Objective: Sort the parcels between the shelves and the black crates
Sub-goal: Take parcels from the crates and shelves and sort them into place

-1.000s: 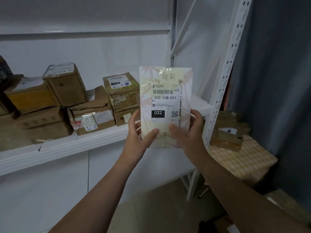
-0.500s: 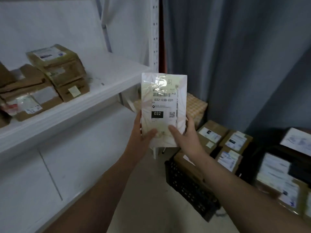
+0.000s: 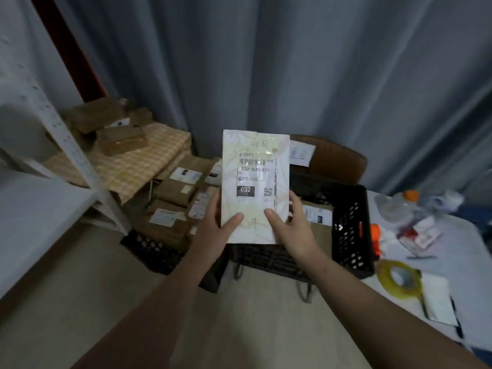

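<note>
**Carrying a labelled parcel toward the crates**

Holding a flat, pale, glossy plastic parcel with a white printed label (image 3: 255,187) upright in front of a grey curtain (image 3: 292,62). Gripping it along the lower edge with the left hand (image 3: 213,230) and the right hand (image 3: 295,227), fingers (image 3: 234,219) of both curled round it, thumbs on the front and the rest behind.

Facing two black perforated plastic crates. At the left, on the floor, the floor crate (image 3: 151,249), packed with brown cardboard boxes (image 3: 173,193). Directly behind the parcel, the raised crate (image 3: 351,235) on a low frame, beside a white-covered table (image 3: 466,249).

Seemingly mid-sort, with the "032" label in plain sight and a crate yet to be chosen. Next, probably: lowering the parcel over the chosen crate, laying it flat on what lies inside, then letting go. Cannot tell from here which crate suits the label.
</note>
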